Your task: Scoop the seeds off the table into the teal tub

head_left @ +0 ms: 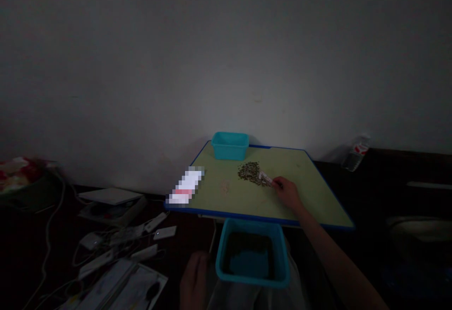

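One right hand (287, 193) pinches a pale strip (266, 178) at the right edge of a speckled, seed-like pile (248, 170) on the table (310, 201).
A hard flick could scatter loose bits; shifting legs could tip the turquoise tub (252, 281) on the lap. Beside it, whether the left hand (194, 277) grips anything, I cannot tell.

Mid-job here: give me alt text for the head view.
The right hand holds a small pale item at the edge of a pile of seed-like bits on a greenish tabletop. A turquoise bin stands near the far edge; a second bin is below the near edge, the left hand beside it.
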Action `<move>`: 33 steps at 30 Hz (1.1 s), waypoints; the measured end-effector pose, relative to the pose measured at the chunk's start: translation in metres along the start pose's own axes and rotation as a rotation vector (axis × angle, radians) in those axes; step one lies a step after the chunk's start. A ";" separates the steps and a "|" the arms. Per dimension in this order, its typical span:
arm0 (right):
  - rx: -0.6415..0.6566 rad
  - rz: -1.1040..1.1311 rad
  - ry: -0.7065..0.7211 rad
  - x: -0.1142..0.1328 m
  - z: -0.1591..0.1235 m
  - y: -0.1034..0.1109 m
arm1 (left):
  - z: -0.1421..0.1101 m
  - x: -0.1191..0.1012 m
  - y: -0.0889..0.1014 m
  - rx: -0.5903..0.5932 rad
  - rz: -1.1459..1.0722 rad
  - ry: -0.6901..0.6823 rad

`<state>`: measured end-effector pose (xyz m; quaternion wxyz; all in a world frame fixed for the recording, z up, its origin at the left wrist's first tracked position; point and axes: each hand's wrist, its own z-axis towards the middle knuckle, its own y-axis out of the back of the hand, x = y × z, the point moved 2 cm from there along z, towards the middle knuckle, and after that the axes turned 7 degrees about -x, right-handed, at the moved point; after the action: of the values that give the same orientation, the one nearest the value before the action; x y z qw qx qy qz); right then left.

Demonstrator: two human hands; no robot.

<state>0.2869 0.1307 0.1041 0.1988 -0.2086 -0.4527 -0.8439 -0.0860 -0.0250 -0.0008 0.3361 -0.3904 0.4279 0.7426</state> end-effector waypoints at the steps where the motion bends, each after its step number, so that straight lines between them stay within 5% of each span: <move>1: 0.002 0.002 0.001 0.000 0.000 0.000 | 0.010 -0.007 0.002 0.003 0.031 -0.040; 9: -0.012 0.039 -0.013 -0.001 -0.001 0.000 | 0.095 -0.051 -0.023 -0.104 0.325 -0.678; 15: -0.052 0.017 -0.037 -0.007 -0.002 -0.001 | 0.101 -0.037 -0.038 -0.054 0.509 -0.788; 33: 0.000 0.059 -0.037 0.000 -0.001 0.003 | 0.100 -0.020 -0.043 -0.109 0.414 -0.800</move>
<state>0.2883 0.1284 0.1057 0.2153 -0.2373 -0.4497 -0.8337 -0.0694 0.0790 0.0332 0.2986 0.0040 0.2936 0.9081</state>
